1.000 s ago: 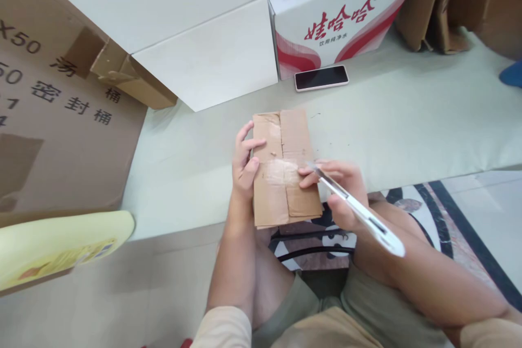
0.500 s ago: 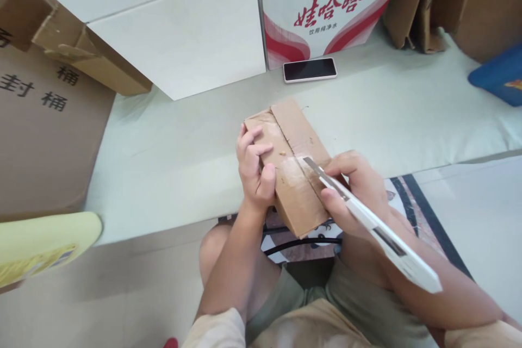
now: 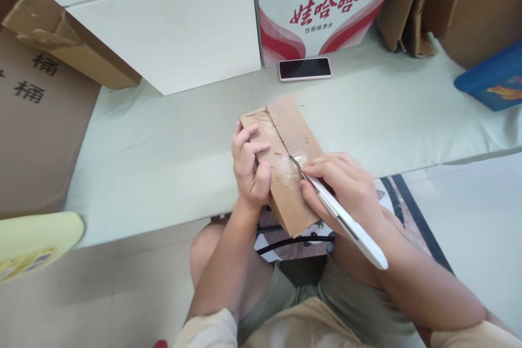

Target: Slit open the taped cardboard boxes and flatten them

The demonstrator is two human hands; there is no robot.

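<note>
A small brown cardboard box rests at the front edge of the covered table, with clear tape across its lengthwise seam. My left hand grips the box's left side, fingers bent over its top face. In my right hand is a white utility knife, pinched between thumb and fingers near the blade end. Its blade tip touches the seam by the tape around the middle of the box. The handle slants back toward my right forearm.
Behind the box lies a phone, screen up, before a white and red carton. A white box and a large brown carton stand left. A yellow bottle is at lower left, a blue container at right.
My right hand has brought the knife left and down onto the box's seam, turning the handle closer to my forearm. The left hand keeps its hold. The view has shifted slightly.
</note>
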